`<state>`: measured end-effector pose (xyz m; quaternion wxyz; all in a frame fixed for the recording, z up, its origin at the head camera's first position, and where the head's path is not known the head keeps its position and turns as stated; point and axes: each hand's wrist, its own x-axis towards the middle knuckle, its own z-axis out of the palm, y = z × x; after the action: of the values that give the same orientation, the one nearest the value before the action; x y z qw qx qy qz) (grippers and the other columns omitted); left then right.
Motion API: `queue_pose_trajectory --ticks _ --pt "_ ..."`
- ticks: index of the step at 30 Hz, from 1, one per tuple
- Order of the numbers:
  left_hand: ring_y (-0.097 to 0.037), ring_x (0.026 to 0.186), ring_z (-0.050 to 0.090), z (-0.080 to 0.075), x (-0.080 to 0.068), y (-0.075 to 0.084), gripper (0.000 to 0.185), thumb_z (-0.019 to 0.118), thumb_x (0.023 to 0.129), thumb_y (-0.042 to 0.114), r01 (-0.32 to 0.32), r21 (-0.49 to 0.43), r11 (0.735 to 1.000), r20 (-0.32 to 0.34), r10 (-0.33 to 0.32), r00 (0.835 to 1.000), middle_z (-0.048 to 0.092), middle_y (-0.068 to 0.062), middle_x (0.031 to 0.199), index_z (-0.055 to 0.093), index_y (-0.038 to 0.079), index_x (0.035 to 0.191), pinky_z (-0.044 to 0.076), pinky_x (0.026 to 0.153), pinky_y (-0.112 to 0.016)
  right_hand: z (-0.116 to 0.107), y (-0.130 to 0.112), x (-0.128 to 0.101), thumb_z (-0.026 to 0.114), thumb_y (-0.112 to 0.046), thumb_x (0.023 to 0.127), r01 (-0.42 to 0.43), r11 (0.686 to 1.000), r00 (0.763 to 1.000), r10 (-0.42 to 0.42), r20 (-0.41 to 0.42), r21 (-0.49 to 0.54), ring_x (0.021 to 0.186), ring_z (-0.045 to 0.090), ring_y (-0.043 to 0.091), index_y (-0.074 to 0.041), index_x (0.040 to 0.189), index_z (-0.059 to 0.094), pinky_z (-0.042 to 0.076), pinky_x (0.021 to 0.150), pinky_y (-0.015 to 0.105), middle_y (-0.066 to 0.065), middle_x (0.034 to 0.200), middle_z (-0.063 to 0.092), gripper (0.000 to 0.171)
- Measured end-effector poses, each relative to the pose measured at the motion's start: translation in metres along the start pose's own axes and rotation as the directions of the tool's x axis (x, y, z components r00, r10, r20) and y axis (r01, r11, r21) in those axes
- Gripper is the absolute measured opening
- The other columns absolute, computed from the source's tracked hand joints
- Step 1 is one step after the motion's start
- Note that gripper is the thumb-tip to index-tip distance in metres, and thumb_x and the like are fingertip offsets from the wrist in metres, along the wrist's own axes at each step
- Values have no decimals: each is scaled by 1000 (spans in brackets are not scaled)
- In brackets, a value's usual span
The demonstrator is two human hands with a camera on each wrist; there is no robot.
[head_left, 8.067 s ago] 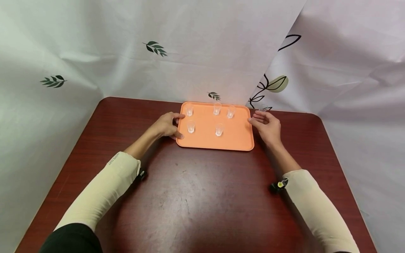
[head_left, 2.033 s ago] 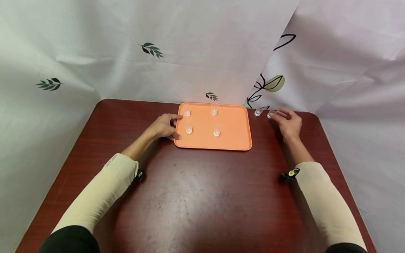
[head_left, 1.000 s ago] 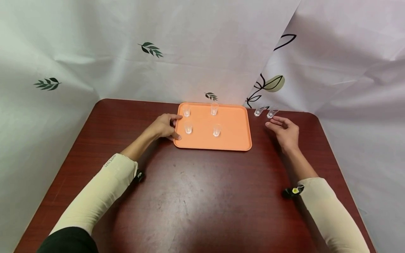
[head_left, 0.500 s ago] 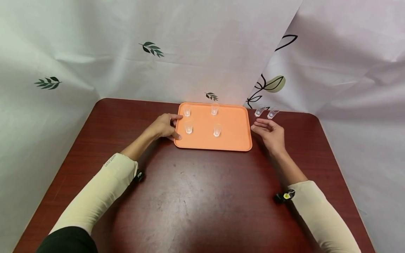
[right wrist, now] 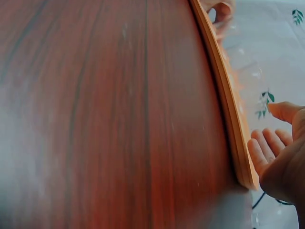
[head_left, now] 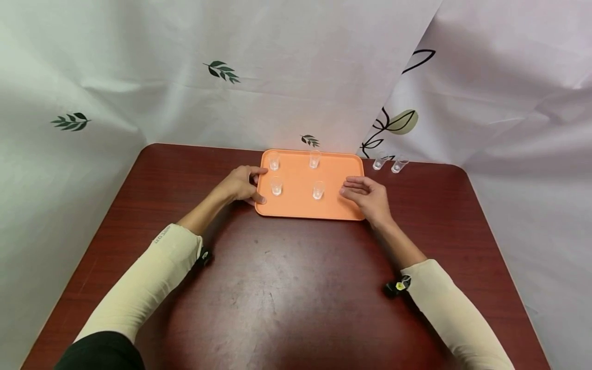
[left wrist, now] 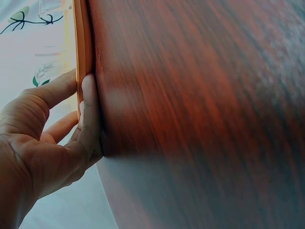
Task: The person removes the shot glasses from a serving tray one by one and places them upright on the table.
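My left hand (head_left: 240, 185) grips the left edge of an orange tray (head_left: 296, 205), with fingers on both sides of its rim in the left wrist view. Several small clear cups stand upright on the tray: a back-left cup (head_left: 274, 161), a back cup (head_left: 314, 159), a front-left cup (head_left: 276, 186) and a front cup (head_left: 318, 190). Over the tray's right part hovers my right hand (head_left: 370, 199), fingers extended and holding nothing, just right of the front cup. Beyond the tray's right edge, two more clear cups, one nearer (head_left: 379, 163) and one farther (head_left: 399, 165), stand on the table.
The dark red wooden table (head_left: 287, 288) carries the tray against its back edge. A pale curtain (head_left: 185, 103) with leaf prints hangs right behind and along both sides.
The tray's two right-hand back cups are now on the table to its right. After letting go of the second, my right hand moved left over the tray. My left hand stayed put.
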<state>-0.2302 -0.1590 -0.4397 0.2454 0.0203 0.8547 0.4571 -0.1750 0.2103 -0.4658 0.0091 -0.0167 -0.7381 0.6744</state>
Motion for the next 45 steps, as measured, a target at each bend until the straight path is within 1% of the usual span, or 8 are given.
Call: queue_pose_trajectory --ticks 2,8,13,17,23,29,35,45 --pt "-18 78 65 0 0 -1 101 94 80 -15 0 -1 1000 0 0 1000 48 -16 124 53 9 169 72 65 -31 6 0 0 87 3 95 -5 1000 1000 5 18 -16 99 80 2 14 139 70 70 91 20 37 134 74 49" --pt "-18 78 65 -1 -1 -1 102 94 80 -15 8 -6 1000 -1 -8 1000 48 -16 125 53 10 169 73 66 -32 18 -2 -2 89 2 92 -12 998 998 16 68 -62 104 79 5 11 140 72 68 91 16 35 135 75 51" --pt "-18 80 65 0 -2 0 102 94 80 -15 7 -7 1000 -1 -7 1000 48 -16 125 53 10 169 73 67 -32 25 -3 -2 87 7 91 -14 999 992 20 121 -52 116 81 20 11 143 70 68 95 16 36 138 73 55" --pt "-18 80 65 0 -2 1 101 94 80 -15 0 -8 1000 -1 0 1000 47 -16 125 53 9 169 73 66 -32 33 -2 -1 87 12 88 -26 999 988 31 149 -39 125 78 30 12 145 68 68 99 19 36 141 71 60" --pt "-18 79 65 0 -2 1 102 94 80 -15 6 -5 1000 -1 -6 1000 47 -16 124 52 10 170 73 66 -32 46 -3 0 89 10 87 -31 998 991 37 132 -49 123 75 20 10 146 69 66 104 19 32 146 71 62" --pt "-18 80 66 0 -1 0 103 94 80 -15 11 -11 1000 -1 -11 1000 48 -16 124 52 10 170 74 67 -33 54 -1 1 89 5 92 4 997 992 5 123 -75 116 76 13 9 143 72 66 99 15 32 140 74 54" --pt "-18 80 65 0 0 0 102 94 80 -15 13 -8 1000 2 -13 1000 48 -16 124 52 10 170 73 67 -33 54 2 1 88 -2 95 30 993 993 -17 116 -110 111 78 11 7 140 75 64 93 12 29 134 78 48" --pt "-18 77 64 0 -1 1 102 94 80 -14 14 -6 1000 -5 -14 1000 49 -15 120 53 11 170 73 66 -33 49 -1 0 88 1 94 41 994 994 -31 101 -105 100 75 1 8 138 75 64 91 11 31 132 78 46"
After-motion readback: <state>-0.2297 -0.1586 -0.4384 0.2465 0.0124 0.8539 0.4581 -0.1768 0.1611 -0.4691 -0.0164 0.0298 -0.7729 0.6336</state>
